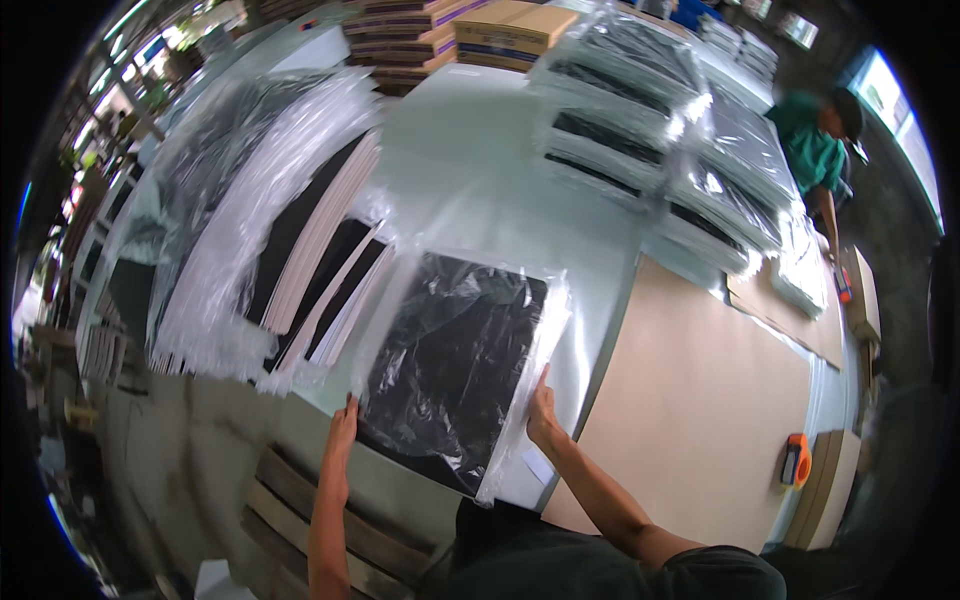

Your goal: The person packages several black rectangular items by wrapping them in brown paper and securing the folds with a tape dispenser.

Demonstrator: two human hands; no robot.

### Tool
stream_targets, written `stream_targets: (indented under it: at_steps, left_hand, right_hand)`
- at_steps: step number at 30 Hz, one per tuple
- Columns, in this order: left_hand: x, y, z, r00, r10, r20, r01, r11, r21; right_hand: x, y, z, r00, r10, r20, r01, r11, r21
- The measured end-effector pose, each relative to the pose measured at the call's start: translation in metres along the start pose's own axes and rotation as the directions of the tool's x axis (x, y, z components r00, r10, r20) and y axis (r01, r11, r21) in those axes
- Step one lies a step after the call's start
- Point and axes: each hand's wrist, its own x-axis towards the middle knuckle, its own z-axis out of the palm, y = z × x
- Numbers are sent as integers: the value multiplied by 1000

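In front of me a flat black panel in a clear plastic sleeve (455, 360) lies on the pale table, near its front edge. The sleeve's loose, shiny margin runs down the right side. My left hand (343, 424) is closed at the sleeve's left edge, near the near-left corner. On the opposite side, my right hand (542, 412) grips the sleeve's right margin, its fingers partly hidden. A small white slip of paper (538, 465) rests on the table below my right hand.
Left of the panel lie fanned black boards (325, 240) and a heap of clear plastic sleeves (235, 220). Wrapped panels (610, 110) are stacked at the far right. A brown cardboard sheet (690, 400) and an orange tape dispenser (796, 460) lie right. A person in green (808, 145) works beyond.
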Motion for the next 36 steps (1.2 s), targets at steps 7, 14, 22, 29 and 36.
stream_targets:
  at_steps: [7,14,22,29,36]
  left_hand:
    - [-69,55,7,998,-66,14,68,987,-148]
    - [-57,70,19,994,-65,88,91,940,-330]
    - [-5,63,160,847,519,118,-311,662,-682]
    - [-52,88,214,849,390,357,23,647,-762]
    - [-144,150,226,799,309,515,97,780,-618]
  right_hand:
    - [8,-19,15,969,-188,158,191,982,-2]
    - [-68,-97,-16,970,-43,241,84,983,-161]
    - [-103,-114,-106,999,0,46,15,950,-312]
    - [-103,-105,-196,996,28,86,-20,996,-92]
    - [-119,-87,-260,974,-218,59,224,965,-136]
